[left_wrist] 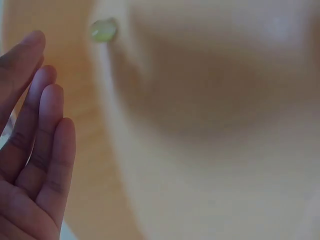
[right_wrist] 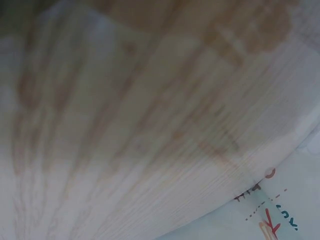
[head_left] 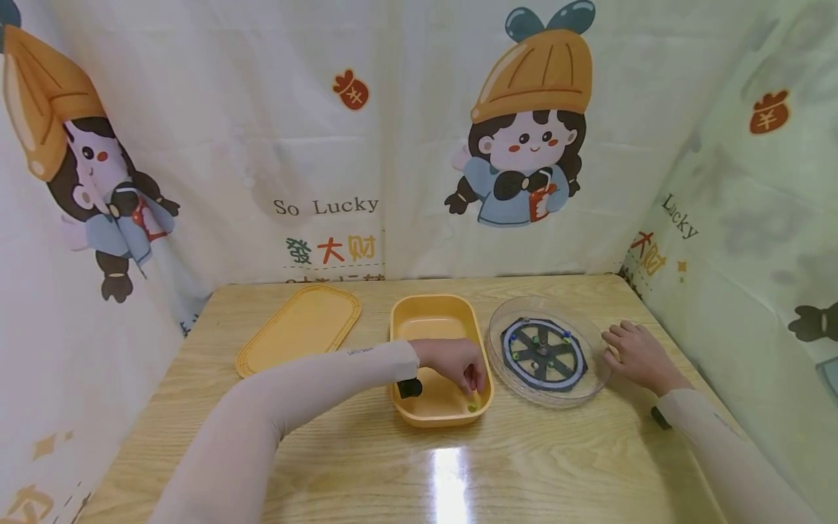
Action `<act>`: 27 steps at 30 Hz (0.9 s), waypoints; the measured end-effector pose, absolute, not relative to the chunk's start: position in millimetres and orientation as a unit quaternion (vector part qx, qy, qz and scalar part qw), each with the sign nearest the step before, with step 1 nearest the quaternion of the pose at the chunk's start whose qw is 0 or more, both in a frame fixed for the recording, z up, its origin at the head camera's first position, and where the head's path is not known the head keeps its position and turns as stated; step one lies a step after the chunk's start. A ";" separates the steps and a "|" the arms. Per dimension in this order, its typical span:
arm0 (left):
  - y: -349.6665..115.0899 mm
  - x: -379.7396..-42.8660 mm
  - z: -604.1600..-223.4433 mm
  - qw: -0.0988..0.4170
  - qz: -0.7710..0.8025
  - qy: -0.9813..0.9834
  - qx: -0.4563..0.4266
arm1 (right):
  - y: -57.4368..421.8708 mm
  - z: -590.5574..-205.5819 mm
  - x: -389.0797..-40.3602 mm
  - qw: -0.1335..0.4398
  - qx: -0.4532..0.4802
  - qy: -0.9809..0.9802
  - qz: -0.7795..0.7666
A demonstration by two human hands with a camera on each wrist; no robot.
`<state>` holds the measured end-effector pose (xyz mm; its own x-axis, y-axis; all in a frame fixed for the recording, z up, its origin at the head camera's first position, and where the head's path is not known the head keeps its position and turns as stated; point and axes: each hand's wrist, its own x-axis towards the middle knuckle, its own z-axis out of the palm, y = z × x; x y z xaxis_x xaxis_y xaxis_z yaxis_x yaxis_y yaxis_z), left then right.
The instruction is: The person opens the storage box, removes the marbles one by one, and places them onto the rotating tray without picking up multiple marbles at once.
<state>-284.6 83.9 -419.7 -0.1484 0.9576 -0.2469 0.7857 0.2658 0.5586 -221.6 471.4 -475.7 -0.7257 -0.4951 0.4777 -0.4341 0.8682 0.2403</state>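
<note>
My left hand (head_left: pixel 455 364) reaches down into the yellow tray (head_left: pixel 436 421), fingertips low near its front right corner. Close by the fingertips lies a green glassy marble (left_wrist: pixel 104 31). The left wrist view shows the fingers (left_wrist: pixel 50 125) nearly straight, with the marble apart from them. At the right side of a clear round dish (head_left: pixel 556 399) is my right hand (head_left: pixel 638 356), its fingertips and thumb right at the rim. Inside the dish sits a dark spoked wheel with a pale ring (head_left: pixel 543 351), dotted with several small blue and green marbles. The right wrist view leaves out the right hand.
A flat yellow lid (head_left: pixel 297 327) lies at the left back of the wooden table (head_left: pixel 366 466). A printed cloth curtain (head_left: pixel 419 145) hangs behind the table and along both sides. The tray and the dish stand side by side.
</note>
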 end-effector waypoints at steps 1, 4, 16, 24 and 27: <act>83.6 -283.5 -422.1 0.291 0.148 0.740 0.588 | 471.4 -475.4 -221.8 0.273 0.251 -0.927 -0.056; 84.2 -280.9 -429.0 0.306 0.143 0.732 0.592 | 471.3 -474.6 -222.2 0.275 0.253 -0.926 -0.056; 90.0 -279.2 -446.3 0.296 0.081 0.726 0.616 | 471.5 -474.2 -222.7 0.270 0.249 -0.928 -0.061; 91.4 -279.6 -453.7 0.303 0.056 0.720 0.622 | 470.2 -473.9 -222.0 0.268 0.247 -0.929 -0.058; 91.4 -280.2 -453.6 0.308 0.053 0.719 0.621 | 470.7 -474.4 -221.8 0.265 0.244 -0.931 -0.060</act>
